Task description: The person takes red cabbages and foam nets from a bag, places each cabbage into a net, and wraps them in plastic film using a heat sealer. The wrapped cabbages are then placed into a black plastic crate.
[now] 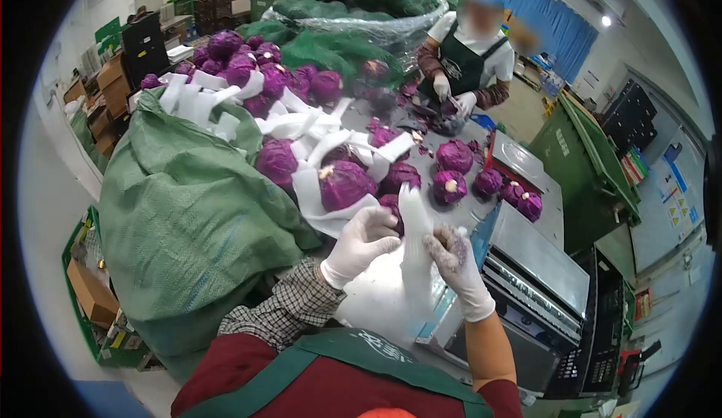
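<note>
My left hand (361,246), in a white glove, is curled with its fingers and thumb apart and nothing visible between them. Just right of it, my right hand (451,256), gloved and stained purple at the fingers, pinches the edge of a white foam strip (415,245), which stands upright over the metal table (376,290). Beyond my hands lies a purple cabbage (346,186) partly wrapped in white foam. More purple cabbages (454,156) sit on the table, with loose foam strips (297,126) among them.
A big green sack (188,215) stands at the left. Close on the right is a metal machine (538,275), with a scale (519,155) behind it and a green bin (587,166) beyond. Across the table, a co-worker (470,57) handles something dark. Green net bags (338,53) lie at the back.
</note>
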Tool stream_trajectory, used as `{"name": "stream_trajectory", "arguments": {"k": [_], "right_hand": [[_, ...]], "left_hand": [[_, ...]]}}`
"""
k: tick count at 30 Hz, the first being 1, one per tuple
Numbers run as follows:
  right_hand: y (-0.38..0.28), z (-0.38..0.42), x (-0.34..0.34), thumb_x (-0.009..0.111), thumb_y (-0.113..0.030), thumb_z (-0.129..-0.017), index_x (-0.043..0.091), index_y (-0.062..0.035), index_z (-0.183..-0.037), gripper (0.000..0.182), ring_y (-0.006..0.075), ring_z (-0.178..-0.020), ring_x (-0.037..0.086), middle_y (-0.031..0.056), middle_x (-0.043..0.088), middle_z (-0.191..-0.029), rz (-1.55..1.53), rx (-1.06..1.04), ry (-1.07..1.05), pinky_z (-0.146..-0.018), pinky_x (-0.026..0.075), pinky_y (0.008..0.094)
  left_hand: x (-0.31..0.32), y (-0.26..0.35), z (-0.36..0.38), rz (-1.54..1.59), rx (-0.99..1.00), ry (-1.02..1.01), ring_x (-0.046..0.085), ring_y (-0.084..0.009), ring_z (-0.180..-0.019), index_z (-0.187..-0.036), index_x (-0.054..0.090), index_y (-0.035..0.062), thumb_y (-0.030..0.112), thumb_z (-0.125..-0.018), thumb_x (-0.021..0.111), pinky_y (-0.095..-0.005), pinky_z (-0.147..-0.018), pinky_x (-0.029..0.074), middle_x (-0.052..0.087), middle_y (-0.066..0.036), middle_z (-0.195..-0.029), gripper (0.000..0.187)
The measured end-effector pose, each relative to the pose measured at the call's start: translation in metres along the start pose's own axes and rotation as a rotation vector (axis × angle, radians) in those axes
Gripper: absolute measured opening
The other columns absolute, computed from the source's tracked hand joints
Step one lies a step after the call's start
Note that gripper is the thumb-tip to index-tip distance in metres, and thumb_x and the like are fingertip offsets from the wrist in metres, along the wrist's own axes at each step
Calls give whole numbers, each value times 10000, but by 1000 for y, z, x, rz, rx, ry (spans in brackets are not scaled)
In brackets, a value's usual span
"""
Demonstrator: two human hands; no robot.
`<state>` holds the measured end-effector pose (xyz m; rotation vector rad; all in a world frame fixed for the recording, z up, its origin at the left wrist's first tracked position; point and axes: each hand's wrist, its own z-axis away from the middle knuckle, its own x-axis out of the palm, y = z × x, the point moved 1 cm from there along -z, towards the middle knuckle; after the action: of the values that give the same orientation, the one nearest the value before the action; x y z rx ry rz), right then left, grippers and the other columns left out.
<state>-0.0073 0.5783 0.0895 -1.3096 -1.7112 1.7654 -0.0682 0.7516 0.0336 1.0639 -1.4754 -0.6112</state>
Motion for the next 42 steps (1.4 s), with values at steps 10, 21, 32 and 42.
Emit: {"name": "stream_trajectory", "arguments": {"k": [10, 21, 32, 42], "right_hand": [[-8, 7, -10, 583, -176, -837, 580, 6, -864, 184, 98, -653, 510, 51, 569, -706, 306, -138, 170, -621, 423, 253], [8, -21, -23, 526, -155, -882, 607, -15, -1015, 209, 119, -859, 558, 44, 628, -917, -258, -90, 148, -776, 434, 247], [61, -5, -10, 527, -131, -864, 625, 9, -858, 171, 67, -675, 502, 0, 578, -769, 141, -110, 290, -621, 404, 214], [84, 0, -14, 455, -146, -900, 555, -7, -840, 181, 87, -673, 476, 3, 546, -761, -18, -150, 441, -620, 400, 236]], "left_hand": [[17, 2, -32, 160, -85, 28, 590, -104, -713, -979, 580, 16, 69, -832, 589, -219, -599, 480, 617, -45, -867, 157], [53, -33, -45, 529, -279, -252, 603, -126, -822, -1117, 526, 12, 187, -898, 517, -258, -720, 498, 611, -53, -940, 281], [51, -49, -23, -159, -69, -17, 571, -110, -876, -1105, 542, -13, 70, -838, 589, -232, -803, 459, 600, -43, -965, 284], [28, -75, -15, 7, -177, -70, 592, -128, -781, -950, 531, 12, 52, -842, 566, -253, -737, 478, 594, -54, -826, 121]]}}
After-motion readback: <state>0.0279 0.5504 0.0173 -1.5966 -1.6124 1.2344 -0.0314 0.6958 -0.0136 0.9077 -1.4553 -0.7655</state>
